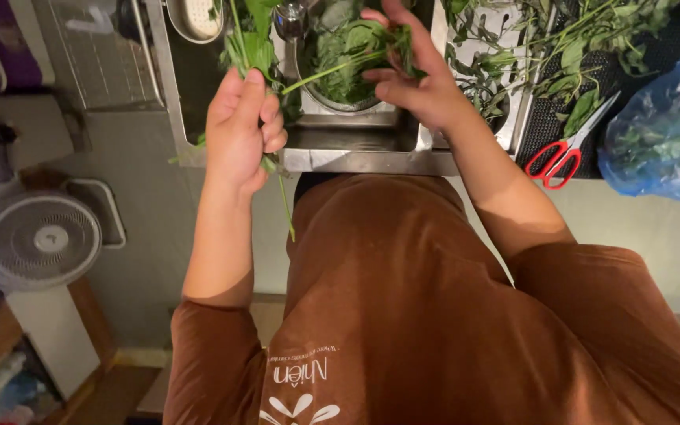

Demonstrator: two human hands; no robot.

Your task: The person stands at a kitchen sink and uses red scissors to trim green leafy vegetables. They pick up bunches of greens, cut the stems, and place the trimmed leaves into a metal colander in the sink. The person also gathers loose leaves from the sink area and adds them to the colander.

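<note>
Beside red scissors and blue bag: left hand closed around leafy stems (above sink), right hand pinching a sprig.

View: one head-worn camera, no second view.
Facing: steeply down over the person's chest onto the steel sink.
Nearness: close above the sink.
Frame: sink at top centre, floor below it.

Steel sink counter: metal bowl of greens, loose leafy stems, red-handled scissors, blue plastic bag.
</note>
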